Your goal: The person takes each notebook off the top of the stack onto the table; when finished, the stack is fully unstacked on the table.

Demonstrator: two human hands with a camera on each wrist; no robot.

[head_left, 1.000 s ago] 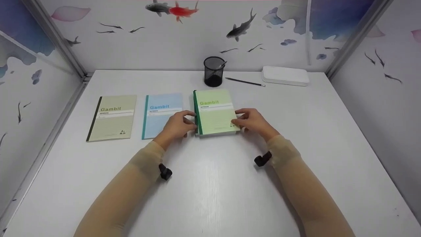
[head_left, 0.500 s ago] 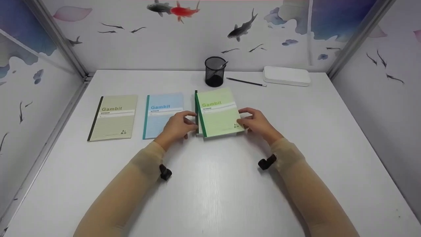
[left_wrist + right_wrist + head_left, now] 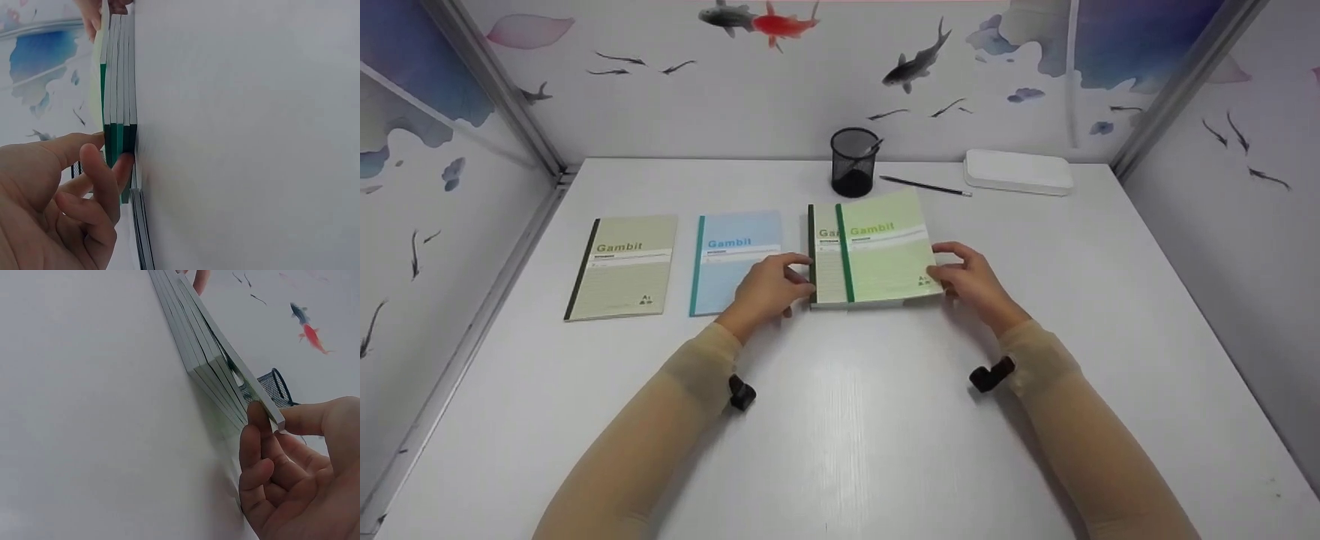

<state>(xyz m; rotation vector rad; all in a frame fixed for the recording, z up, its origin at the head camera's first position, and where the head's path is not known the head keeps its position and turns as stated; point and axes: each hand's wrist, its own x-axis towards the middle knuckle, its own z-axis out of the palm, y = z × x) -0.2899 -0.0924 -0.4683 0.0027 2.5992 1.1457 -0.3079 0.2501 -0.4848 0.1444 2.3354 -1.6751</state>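
Observation:
My right hand [image 3: 975, 281] pinches the lower right corner of a light green notebook [image 3: 885, 251] between thumb and fingers. In the right wrist view this notebook [image 3: 247, 377] tilts, its held corner raised off a stack of several notebooks [image 3: 197, 354]. Now uppermost in that stack, a beige notebook [image 3: 826, 281] with a dark spine shows at the left; the green one covers the rest of it. My left hand [image 3: 769, 289] touches the spines on the stack's left side, loosely bent fingers at the edge. In the left wrist view, those spines [image 3: 120, 135] are green and dark.
Left of the stack lie a blue notebook [image 3: 739, 232] and, farther left, another beige notebook [image 3: 634, 277]. A black mesh pen holder [image 3: 853, 180], a pencil [image 3: 926, 186] and a white case [image 3: 1018, 172] are at the table's back edge, before the wall.
My right hand has drawn the green notebook rightward across the stack, uncovering the beige notebook's left part. The left hand has stayed at the spines.

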